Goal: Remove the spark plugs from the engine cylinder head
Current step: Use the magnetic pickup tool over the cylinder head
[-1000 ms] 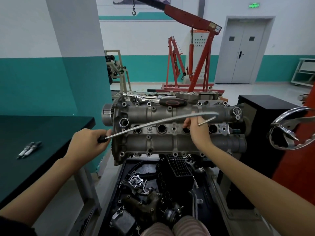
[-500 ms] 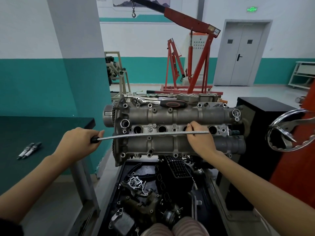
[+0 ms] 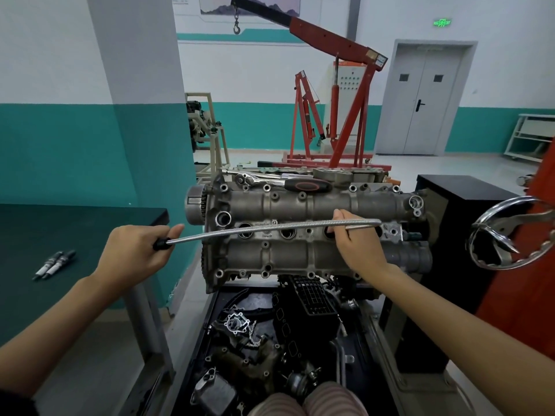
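Two hands hold one flexible pickup tool (image 3: 270, 229) across the cylinder head (image 3: 312, 232). Nearest to the camera, at 6 o'clock, striped trousers (image 3: 309, 400) show, and just above them a black tray (image 3: 204, 340) full of dark engine parts. At 9 o'clock the left hand (image 3: 135, 250) grips the black handle end of the tool, fingers curled around it. At 3 o'clock from it, the right hand (image 3: 357, 241) pinches the coiled metal shaft near its far end, over the third plug hole; whether a plug hangs on the tip, I cannot tell. The shaft lies almost level over the row of plug holes, bending a little upward in the middle. Two spark plugs (image 3: 54, 264) lie side by side on the dark green table (image 3: 90, 223) at 9 o'clock, well apart from the head. On the far edge of the head, at 12 o'clock, a ratchet wrench (image 3: 282, 183) with a black handle rests. Behind it, further at 12 o'clock, a red engine crane (image 3: 330, 94) stands before a grey double door (image 3: 420, 100).
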